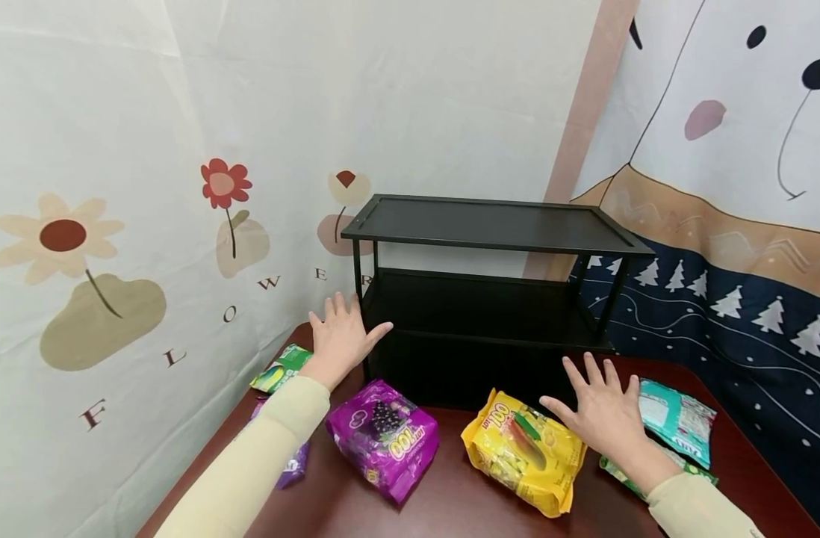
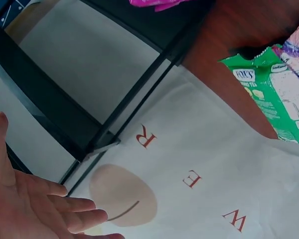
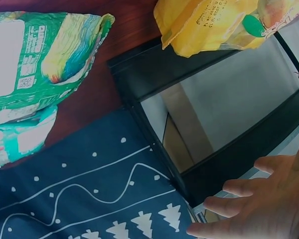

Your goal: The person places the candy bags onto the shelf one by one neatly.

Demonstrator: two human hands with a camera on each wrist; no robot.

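Note:
My left hand [image 1: 339, 336] is raised with its fingers spread, in front of the left post of a black two-tier shelf [image 1: 497, 224]. Whether it touches the post I cannot tell. My right hand [image 1: 605, 407], also spread and holding nothing, hovers near a yellow mango candy bag [image 1: 527, 452]. A purple grape candy bag [image 1: 386, 437] lies between the hands, before the shelf. Partly behind my left forearm are a green snack bag [image 1: 285, 366] and a purple packet [image 1: 294, 467]. Beyond my right hand lies a teal bag [image 1: 679, 418], with a green packet [image 1: 699, 471] partly hidden by the wrist.
The shelf stands at the back of a dark red-brown table [image 1: 443, 515]. A white curtain [image 1: 148, 149] printed with flowers and letters hangs close on the left and behind. On the right, a navy cloth [image 1: 753, 359] with white trees borders the table.

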